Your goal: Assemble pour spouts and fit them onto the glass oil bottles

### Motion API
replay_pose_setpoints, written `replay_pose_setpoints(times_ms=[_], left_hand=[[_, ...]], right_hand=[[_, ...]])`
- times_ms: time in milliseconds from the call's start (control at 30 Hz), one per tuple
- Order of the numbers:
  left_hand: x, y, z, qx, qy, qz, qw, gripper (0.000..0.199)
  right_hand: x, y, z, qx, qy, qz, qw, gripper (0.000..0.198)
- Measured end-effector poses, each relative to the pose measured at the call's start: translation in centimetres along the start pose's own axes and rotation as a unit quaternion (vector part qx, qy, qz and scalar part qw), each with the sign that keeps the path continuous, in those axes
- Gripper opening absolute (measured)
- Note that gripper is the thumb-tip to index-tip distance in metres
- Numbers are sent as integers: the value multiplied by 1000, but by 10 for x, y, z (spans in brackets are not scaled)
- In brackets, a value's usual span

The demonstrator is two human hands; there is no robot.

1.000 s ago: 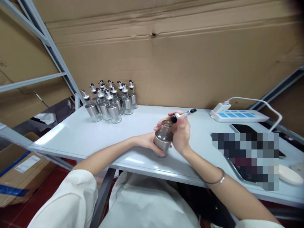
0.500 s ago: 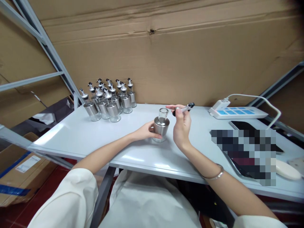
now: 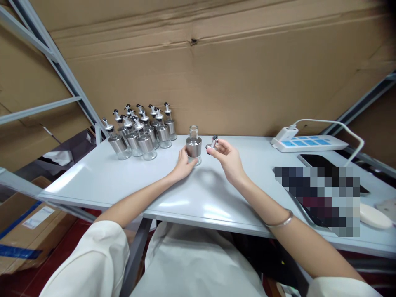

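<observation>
A glass oil bottle (image 3: 194,147) with a brushed steel sleeve stands upright on the table, its neck uncapped. My left hand (image 3: 183,165) is wrapped round its lower left side. To the right of the bottle, apart from it, my right hand (image 3: 229,159) pinches a pour spout (image 3: 212,143) with a silver body and a black tip. The spout is tilted, and the fingers hide part of it. Several matching bottles (image 3: 146,144) with spouts fitted stand grouped at the back left of the table.
On the white table (image 3: 173,204), a power strip (image 3: 309,143) with a plugged-in charger and white cable lies at the back right. A dark phone (image 3: 309,161), a blurred-out area and a cream round object (image 3: 374,216) lie nearer. Cardboard (image 3: 235,82) backs the table; metal shelf posts flank it.
The bottle and my left hand have moved left and farther back on the table. My right hand has moved left with the spout, now turned more upright.
</observation>
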State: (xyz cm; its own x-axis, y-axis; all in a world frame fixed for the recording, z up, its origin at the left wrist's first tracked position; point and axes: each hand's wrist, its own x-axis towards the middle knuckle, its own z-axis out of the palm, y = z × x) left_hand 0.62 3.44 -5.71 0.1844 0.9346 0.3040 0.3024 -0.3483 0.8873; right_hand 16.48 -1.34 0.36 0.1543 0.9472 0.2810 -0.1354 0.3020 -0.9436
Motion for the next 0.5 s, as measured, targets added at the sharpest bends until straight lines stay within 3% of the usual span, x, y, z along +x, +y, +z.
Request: replay_pose_setpoints(times_ms=[100, 233, 367, 500], left_hand=[[-4, 5, 1, 46, 60, 48, 996, 77], [-12, 18, -5, 122, 133, 238, 954, 71], [-17, 23, -11, 193, 63, 396, 896, 55], [-21, 25, -12, 246, -11, 430, 869, 33]], right_hand=[[-2, 2, 2, 1, -26, -2, 1000, 52], [-7, 0, 6, -23, -59, -29, 998, 45], [-14, -5, 6, -101, -64, -96, 988, 34], [-19, -5, 3, -248, -69, -232, 938, 28]])
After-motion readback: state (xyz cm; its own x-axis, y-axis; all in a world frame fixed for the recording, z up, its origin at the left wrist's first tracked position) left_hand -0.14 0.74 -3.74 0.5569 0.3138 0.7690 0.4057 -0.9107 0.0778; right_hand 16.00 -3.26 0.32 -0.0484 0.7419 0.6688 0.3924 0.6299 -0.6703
